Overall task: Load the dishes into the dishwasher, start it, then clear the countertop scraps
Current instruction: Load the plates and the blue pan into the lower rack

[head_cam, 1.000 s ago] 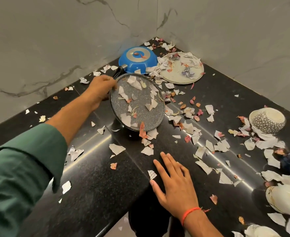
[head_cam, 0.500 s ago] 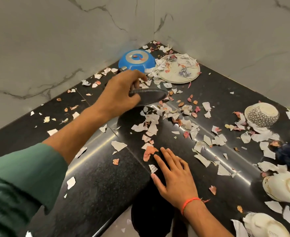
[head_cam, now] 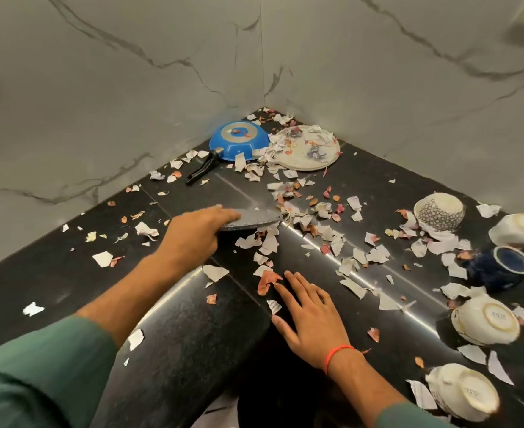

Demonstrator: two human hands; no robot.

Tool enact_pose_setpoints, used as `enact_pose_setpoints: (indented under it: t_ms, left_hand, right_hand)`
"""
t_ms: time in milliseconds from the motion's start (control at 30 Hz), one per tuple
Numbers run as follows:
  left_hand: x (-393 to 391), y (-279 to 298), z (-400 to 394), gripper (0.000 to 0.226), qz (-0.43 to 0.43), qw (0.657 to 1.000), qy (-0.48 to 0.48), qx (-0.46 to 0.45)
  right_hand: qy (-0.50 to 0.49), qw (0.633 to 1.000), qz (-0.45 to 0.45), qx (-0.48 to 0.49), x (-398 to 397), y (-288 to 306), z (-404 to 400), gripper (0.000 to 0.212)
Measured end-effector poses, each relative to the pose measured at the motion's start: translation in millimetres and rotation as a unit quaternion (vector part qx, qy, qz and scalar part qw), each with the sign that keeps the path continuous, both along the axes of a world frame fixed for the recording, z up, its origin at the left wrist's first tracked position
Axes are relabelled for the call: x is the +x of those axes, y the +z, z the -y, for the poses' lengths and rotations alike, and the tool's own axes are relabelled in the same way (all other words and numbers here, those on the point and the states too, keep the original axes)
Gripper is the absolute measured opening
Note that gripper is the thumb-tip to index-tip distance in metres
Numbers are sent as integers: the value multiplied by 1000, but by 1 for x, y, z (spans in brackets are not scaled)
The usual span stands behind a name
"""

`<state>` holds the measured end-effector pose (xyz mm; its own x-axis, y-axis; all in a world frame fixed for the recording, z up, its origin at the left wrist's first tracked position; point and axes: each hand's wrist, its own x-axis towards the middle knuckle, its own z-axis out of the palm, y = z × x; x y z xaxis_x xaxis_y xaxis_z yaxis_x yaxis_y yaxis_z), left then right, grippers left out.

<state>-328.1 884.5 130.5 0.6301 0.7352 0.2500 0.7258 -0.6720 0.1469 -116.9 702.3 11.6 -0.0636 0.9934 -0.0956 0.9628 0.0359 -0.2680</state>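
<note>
My left hand (head_cam: 197,234) grips the near rim of a grey speckled plate (head_cam: 254,221), held edge-on just above the black countertop (head_cam: 53,273). My right hand (head_cam: 311,316) lies flat with spread fingers on the counter's inner corner. Torn paper and peel scraps (head_cam: 325,233) litter the counter. An upturned blue pan (head_cam: 239,140) with a black handle lies at the back corner beside a cream plate (head_cam: 308,148) heaped with scraps.
Upturned bowls line the right side: a patterned one (head_cam: 440,211), a white one (head_cam: 517,230), a dark blue one (head_cam: 498,267) and two more white ones (head_cam: 484,324) (head_cam: 463,390). Marble walls (head_cam: 131,72) close the corner. The counter's inner edge drops off near my right hand.
My left hand tipped the grey plate from flat to edge-on, and its scraps slid onto the counter. It then carried the plate toward me. The right hand stayed put.
</note>
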Motion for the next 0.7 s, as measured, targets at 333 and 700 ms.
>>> enact_pose_setpoints:
  t_ms: [333, 700]
  left_hand:
    - [-1, 35, 75, 44, 343, 924, -7, -169]
    - [76, 50, 182, 25, 596, 524, 78, -603]
  right_hand:
    - [-274, 825, -492, 45, 1, 60, 7, 70]
    - [-383, 585, -701, 139, 40, 101, 96, 45]
